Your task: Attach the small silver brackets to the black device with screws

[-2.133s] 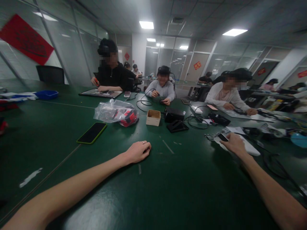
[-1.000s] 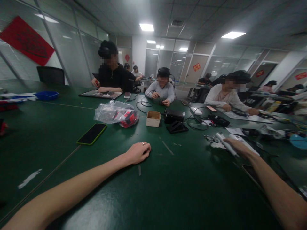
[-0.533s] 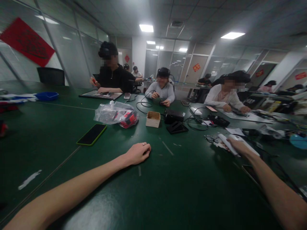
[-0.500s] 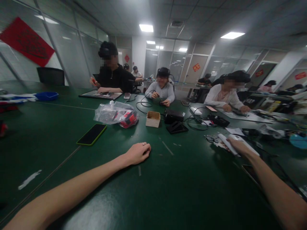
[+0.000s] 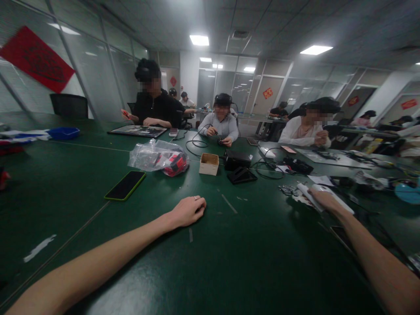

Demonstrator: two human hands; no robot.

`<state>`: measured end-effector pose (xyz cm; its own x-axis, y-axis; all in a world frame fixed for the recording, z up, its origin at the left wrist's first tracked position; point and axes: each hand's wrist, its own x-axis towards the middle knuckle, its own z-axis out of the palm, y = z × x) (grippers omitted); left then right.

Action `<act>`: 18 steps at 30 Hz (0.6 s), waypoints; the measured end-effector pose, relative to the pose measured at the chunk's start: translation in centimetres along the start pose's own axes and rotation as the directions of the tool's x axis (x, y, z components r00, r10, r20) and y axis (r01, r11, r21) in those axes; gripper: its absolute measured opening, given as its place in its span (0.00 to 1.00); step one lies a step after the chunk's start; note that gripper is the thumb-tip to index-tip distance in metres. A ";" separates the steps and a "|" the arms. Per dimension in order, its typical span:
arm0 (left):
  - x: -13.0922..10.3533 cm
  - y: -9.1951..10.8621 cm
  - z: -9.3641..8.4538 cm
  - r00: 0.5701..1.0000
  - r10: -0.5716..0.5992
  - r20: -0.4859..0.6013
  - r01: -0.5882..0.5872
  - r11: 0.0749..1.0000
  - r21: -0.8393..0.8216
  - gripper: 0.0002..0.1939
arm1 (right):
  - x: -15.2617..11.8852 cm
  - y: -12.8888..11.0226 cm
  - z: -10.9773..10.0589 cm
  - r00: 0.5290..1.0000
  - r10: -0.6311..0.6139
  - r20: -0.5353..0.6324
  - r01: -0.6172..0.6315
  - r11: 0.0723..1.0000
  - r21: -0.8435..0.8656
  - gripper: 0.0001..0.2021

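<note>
My left hand (image 5: 189, 211) rests on the green table (image 5: 229, 262), its fingers curled in with a ring on one; nothing shows in it. Over at the right, my right hand (image 5: 321, 199) is closed on a white object (image 5: 310, 197), with a second white, flat piece (image 5: 336, 200) just beside it. Small metal parts (image 5: 288, 190) lie left of that hand. A phone with a green edge (image 5: 125, 185) lies to the left of my left hand. Beyond my left hand stands a small open cardboard box (image 5: 209, 164).
A clear plastic bag (image 5: 147, 155) with red and black items lies left of the box. Black devices (image 5: 238, 161) and cables are right of it. A dark phone (image 5: 343, 236) lies beside my right forearm. Several people sit across the table.
My hands keep their places. The person across at the right has lifted both hands from the board and brought them together. The person at the left has shifted the raised hand slightly.
</note>
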<state>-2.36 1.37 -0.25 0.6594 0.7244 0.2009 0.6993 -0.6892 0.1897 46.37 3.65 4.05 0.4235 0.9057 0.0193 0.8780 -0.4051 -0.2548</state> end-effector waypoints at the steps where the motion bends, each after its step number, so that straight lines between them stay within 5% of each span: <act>1: 0.0 0.0 0.0 1.000 0.003 -0.001 -0.003 1.000 0.000 0.06 | 0.0 0.0 -0.1 1.000 0.003 0.030 -0.003 1.000 0.020 0.23; 11: -0.1 0.0 -0.2 1.000 0.010 -0.011 -0.010 1.000 0.002 0.05 | -0.7 -1.6 0.4 0.995 -0.052 0.079 0.045 0.995 0.085 0.20; 15: -0.1 0.2 -0.2 1.000 -0.007 -0.004 0.007 1.000 0.007 0.05 | -2.7 -5.2 1.6 0.982 -0.168 0.082 0.159 0.981 0.111 0.16; 18: -0.2 0.2 -0.3 1.000 -0.014 0.003 0.014 1.000 0.014 0.04 | -6.0 -9.2 2.3 0.922 -0.333 0.198 0.316 0.942 0.116 0.16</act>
<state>-2.45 1.05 -0.02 0.6503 0.7341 0.1955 0.7122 -0.6786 0.1794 35.24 2.27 4.02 0.0537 0.9946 -0.0884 0.9349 -0.0812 -0.3456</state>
